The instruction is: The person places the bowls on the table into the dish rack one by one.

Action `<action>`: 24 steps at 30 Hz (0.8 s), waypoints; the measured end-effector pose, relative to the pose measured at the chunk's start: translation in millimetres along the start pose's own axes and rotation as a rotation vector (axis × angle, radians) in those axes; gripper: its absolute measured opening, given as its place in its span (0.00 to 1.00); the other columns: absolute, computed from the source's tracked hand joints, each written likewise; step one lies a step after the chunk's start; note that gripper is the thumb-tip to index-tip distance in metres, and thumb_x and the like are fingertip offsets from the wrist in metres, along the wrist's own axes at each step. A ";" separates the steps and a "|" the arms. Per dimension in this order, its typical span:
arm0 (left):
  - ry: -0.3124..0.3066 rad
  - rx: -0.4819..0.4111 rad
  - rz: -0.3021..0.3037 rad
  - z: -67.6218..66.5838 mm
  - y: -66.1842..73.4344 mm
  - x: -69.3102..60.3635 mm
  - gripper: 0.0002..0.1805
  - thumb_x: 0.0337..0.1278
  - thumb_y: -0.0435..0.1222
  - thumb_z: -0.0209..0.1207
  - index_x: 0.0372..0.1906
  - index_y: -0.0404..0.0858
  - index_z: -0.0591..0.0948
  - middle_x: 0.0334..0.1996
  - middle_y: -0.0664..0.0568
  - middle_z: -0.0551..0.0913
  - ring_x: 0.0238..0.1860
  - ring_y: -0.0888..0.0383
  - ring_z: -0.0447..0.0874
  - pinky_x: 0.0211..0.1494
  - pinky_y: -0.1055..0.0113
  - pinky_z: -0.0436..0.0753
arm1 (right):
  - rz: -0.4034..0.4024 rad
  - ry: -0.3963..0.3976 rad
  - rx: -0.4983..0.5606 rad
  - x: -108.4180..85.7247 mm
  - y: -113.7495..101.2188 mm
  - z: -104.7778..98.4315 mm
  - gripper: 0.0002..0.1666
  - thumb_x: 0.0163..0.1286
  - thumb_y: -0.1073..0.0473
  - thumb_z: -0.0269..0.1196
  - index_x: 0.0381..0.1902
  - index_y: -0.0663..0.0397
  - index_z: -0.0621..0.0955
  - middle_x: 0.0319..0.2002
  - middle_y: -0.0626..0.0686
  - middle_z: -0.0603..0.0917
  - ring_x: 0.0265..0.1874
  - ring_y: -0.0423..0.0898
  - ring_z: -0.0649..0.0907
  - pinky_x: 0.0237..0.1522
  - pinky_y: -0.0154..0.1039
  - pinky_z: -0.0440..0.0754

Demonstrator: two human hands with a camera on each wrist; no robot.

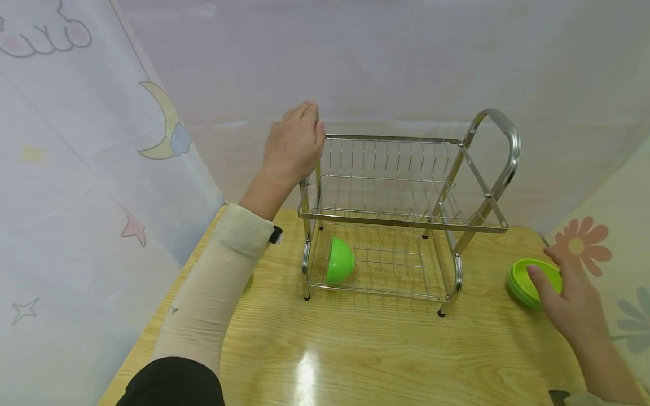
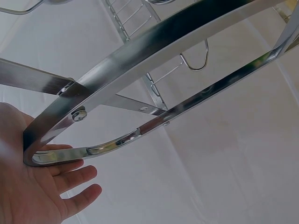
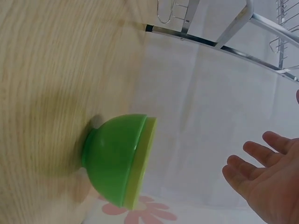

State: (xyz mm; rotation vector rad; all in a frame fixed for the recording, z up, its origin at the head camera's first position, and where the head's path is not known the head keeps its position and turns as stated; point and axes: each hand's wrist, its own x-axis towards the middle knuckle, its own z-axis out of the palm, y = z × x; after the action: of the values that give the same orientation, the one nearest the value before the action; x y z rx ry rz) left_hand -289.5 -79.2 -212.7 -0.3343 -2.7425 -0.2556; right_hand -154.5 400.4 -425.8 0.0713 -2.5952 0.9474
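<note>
A two-tier metal dish rack stands on the table. My left hand rests against the top of its left side; in the left wrist view the palm of the left hand touches the curved end bar, fingers extended and not wrapped round it. On the lower tier, a green bowl stands on its side at the left. My right hand hovers beside a stack of bowls right of the rack, fingers loosely spread and holding nothing. The right wrist view shows a yellow-green rim inside the green outer bowl.
The wooden table reaches toward me in front of the rack. A pale printed curtain hangs close behind and at both sides. A small greenish edge shows beside my left forearm, mostly hidden by the sleeve.
</note>
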 end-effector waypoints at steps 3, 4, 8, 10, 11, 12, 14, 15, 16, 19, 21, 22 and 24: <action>-0.001 0.004 0.000 -0.5 0.6 0.0 0.31 0.82 0.46 0.29 0.79 0.37 0.58 0.79 0.49 0.58 0.78 0.51 0.57 0.75 0.48 0.66 | 0.010 -0.007 -0.017 2.7 8.1 -0.4 0.36 0.79 0.55 0.52 0.76 0.67 0.58 0.71 0.79 0.60 0.70 0.80 0.57 0.66 0.78 0.50; 0.000 0.005 0.001 -0.6 0.8 0.1 0.31 0.82 0.46 0.29 0.79 0.37 0.58 0.79 0.49 0.58 0.78 0.50 0.57 0.75 0.48 0.66 | 0.014 -0.009 -0.023 3.5 11.2 -0.2 0.36 0.79 0.54 0.52 0.76 0.68 0.58 0.71 0.79 0.59 0.70 0.80 0.57 0.67 0.78 0.50; 0.001 0.009 0.004 -0.3 1.6 0.6 0.31 0.82 0.46 0.28 0.79 0.37 0.58 0.79 0.49 0.58 0.78 0.50 0.58 0.74 0.48 0.67 | 0.033 -0.025 -0.035 5.3 25.4 0.6 0.37 0.79 0.53 0.52 0.77 0.68 0.56 0.72 0.78 0.58 0.71 0.80 0.55 0.68 0.77 0.48; 0.006 0.010 0.005 0.1 1.6 0.9 0.31 0.82 0.46 0.28 0.79 0.37 0.58 0.79 0.49 0.59 0.78 0.50 0.58 0.74 0.48 0.67 | 0.051 -0.040 -0.042 5.2 32.4 1.3 0.39 0.80 0.52 0.52 0.78 0.67 0.55 0.73 0.78 0.57 0.71 0.81 0.54 0.67 0.78 0.48; 0.008 0.009 0.005 0.5 1.5 1.0 0.31 0.82 0.47 0.28 0.79 0.37 0.58 0.79 0.49 0.59 0.78 0.50 0.58 0.74 0.48 0.68 | 0.060 -0.048 -0.043 5.2 35.9 1.5 0.39 0.80 0.52 0.51 0.78 0.67 0.54 0.73 0.78 0.56 0.70 0.81 0.54 0.67 0.78 0.47; 0.012 0.009 0.007 0.6 1.5 1.0 0.31 0.82 0.47 0.28 0.79 0.37 0.59 0.79 0.49 0.59 0.78 0.50 0.59 0.74 0.48 0.68 | 0.071 -0.054 -0.048 5.1 39.0 1.7 0.39 0.80 0.51 0.51 0.78 0.68 0.54 0.73 0.78 0.56 0.70 0.81 0.54 0.66 0.79 0.48; 0.018 0.008 0.008 0.8 1.1 0.9 0.31 0.82 0.47 0.28 0.79 0.37 0.59 0.79 0.49 0.59 0.77 0.50 0.59 0.73 0.48 0.68 | 0.085 -0.067 -0.061 5.7 44.9 2.0 0.40 0.80 0.50 0.51 0.78 0.69 0.53 0.72 0.79 0.56 0.69 0.83 0.54 0.66 0.79 0.48; 0.021 0.009 0.009 0.9 1.0 0.8 0.31 0.82 0.46 0.28 0.79 0.37 0.59 0.79 0.49 0.60 0.77 0.50 0.59 0.73 0.48 0.69 | 0.092 -0.075 -0.066 6.0 47.7 2.1 0.41 0.80 0.50 0.51 0.77 0.70 0.53 0.72 0.80 0.56 0.68 0.83 0.54 0.65 0.79 0.48; 0.022 0.011 0.009 0.9 1.0 0.8 0.31 0.82 0.46 0.28 0.79 0.37 0.59 0.79 0.49 0.60 0.77 0.50 0.59 0.73 0.48 0.69 | 0.097 -0.084 -0.075 6.4 50.5 2.4 0.41 0.80 0.50 0.51 0.77 0.71 0.52 0.72 0.80 0.56 0.68 0.84 0.54 0.65 0.80 0.48; 0.022 0.017 0.010 1.1 0.9 1.0 0.31 0.82 0.47 0.28 0.79 0.37 0.59 0.79 0.48 0.59 0.78 0.50 0.59 0.73 0.48 0.69 | 0.096 -0.101 -0.094 8.7 59.2 3.4 0.43 0.80 0.49 0.51 0.76 0.75 0.52 0.70 0.82 0.57 0.65 0.85 0.56 0.63 0.80 0.50; 0.020 0.019 0.009 1.2 0.9 1.2 0.31 0.82 0.47 0.29 0.79 0.37 0.59 0.79 0.48 0.59 0.78 0.49 0.59 0.73 0.48 0.68 | 0.094 -0.112 -0.109 10.4 65.5 4.7 0.44 0.79 0.49 0.52 0.75 0.77 0.52 0.68 0.84 0.58 0.64 0.86 0.57 0.62 0.81 0.51; 0.016 0.021 0.007 1.1 0.9 1.1 0.31 0.82 0.47 0.28 0.79 0.37 0.59 0.79 0.48 0.59 0.78 0.50 0.58 0.74 0.48 0.68 | 0.093 -0.119 -0.119 11.2 68.7 5.2 0.44 0.79 0.48 0.52 0.75 0.78 0.52 0.67 0.85 0.58 0.63 0.86 0.58 0.62 0.81 0.51; 0.012 0.021 0.005 1.1 0.8 0.7 0.32 0.82 0.47 0.28 0.80 0.37 0.58 0.79 0.48 0.58 0.78 0.50 0.58 0.74 0.48 0.67 | 0.094 -0.133 -0.143 12.4 74.3 6.2 0.46 0.79 0.48 0.53 0.73 0.81 0.52 0.66 0.86 0.59 0.61 0.87 0.58 0.61 0.81 0.53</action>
State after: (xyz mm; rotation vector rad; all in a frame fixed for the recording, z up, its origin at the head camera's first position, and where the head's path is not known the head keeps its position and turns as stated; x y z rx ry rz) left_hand -290.2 -78.1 -213.3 -0.3334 -2.7303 -0.2264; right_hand -180.9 454.8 -471.1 -0.0267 -2.8029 0.8108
